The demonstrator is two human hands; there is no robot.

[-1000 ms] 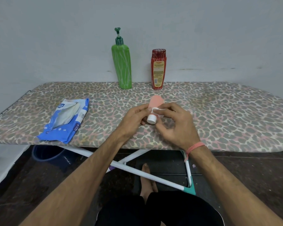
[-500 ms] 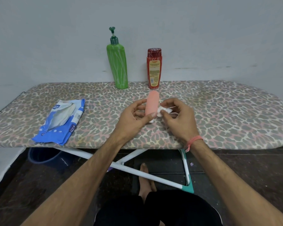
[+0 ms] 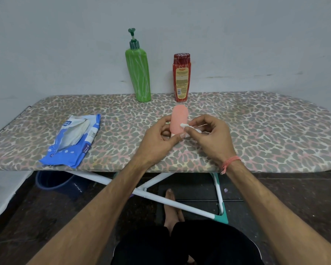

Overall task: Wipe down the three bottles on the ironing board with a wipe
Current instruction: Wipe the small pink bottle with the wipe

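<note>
My left hand [image 3: 159, 136] grips a small pink tube bottle [image 3: 178, 119] by its lower, cap end, over the middle of the ironing board [image 3: 256, 131]. My right hand [image 3: 210, 134] pinches a crumpled white wipe [image 3: 187, 128] and presses it against the tube's right side. The tube's white cap is hidden behind my left fingers. A tall green pump bottle [image 3: 139, 73] and a red bottle [image 3: 181, 78] stand upright at the board's far edge by the wall.
A blue pack of wipes [image 3: 73, 142], torn open, lies on the board's left part. Under the board are its white legs [image 3: 170, 201], a dark blue bucket [image 3: 54, 182] and my bare foot [image 3: 170, 207]. A wall rises right behind the board.
The pink tube turned from cap-toward-me to a more upright pose with its cap hidden in my left hand. The wipe moved from the cap to the tube's side.
</note>
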